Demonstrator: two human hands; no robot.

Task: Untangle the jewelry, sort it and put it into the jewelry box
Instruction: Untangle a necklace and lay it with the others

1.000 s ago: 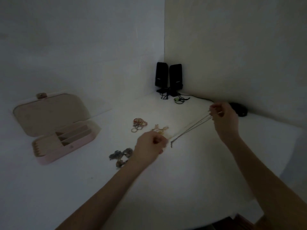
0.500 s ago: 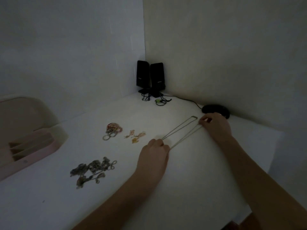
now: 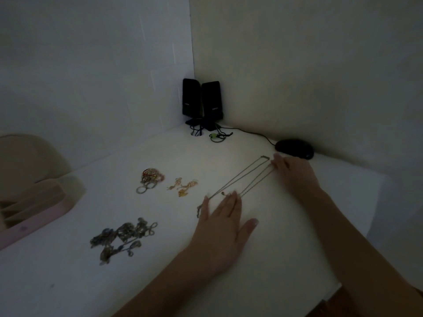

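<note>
I see the left hand (image 3: 225, 221) flat, fingers straight on the chains (image 3: 242, 179) (lying stretched on the white table (image 3: 286, 236)), right hand (image 3: 295, 172) fingertips pressing their far end, nothing clenched

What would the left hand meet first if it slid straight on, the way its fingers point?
The left hand already touches the necklace chains at its fingertips; beyond them, probably bare table.

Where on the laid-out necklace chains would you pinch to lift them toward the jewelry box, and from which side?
Best guess: pinch the necklace chains at their far looped end, from above, beside the right hand. The strands lie flat and straight on the white table, converging there, so one pinch gathers them and they hang untangled. The left hand lies flat at the near ends.
</note>
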